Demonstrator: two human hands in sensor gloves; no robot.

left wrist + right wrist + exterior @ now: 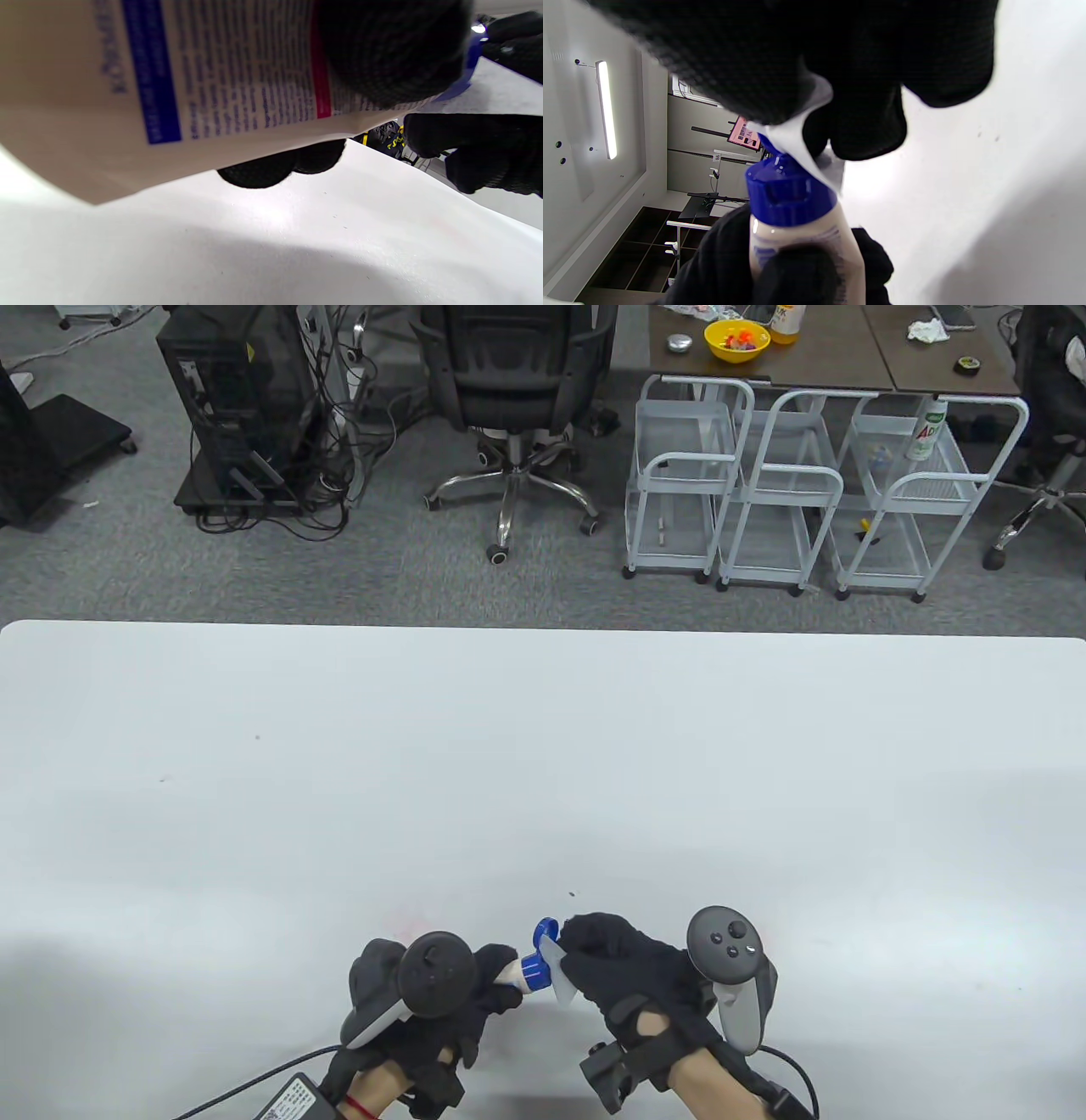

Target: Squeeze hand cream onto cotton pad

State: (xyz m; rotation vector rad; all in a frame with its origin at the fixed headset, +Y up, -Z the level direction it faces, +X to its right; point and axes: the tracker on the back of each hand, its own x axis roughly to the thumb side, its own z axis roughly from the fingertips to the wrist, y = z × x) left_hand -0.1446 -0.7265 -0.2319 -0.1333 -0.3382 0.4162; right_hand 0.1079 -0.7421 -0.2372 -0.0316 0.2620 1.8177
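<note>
My left hand [441, 993] grips a cream-coloured hand cream tube [514, 973] with a blue flip cap [538, 967], its lid open, pointing right. The tube body fills the left wrist view [191, 84], with my fingers [394, 46] wrapped round it. My right hand [628, 967] pinches a white cotton pad [560, 974] and holds it against the tube's nozzle. In the right wrist view the pad [801, 144] lies over the blue cap [789, 195] under my gloved fingers [857, 84]. Both hands are low over the white table [543, 780], near its front edge.
Beyond the table's far edge stand an office chair [517, 398], a computer tower [242, 407] with cables, and white wire carts [814, 492]. A black cable [254, 1082] runs from my left wrist at the front edge.
</note>
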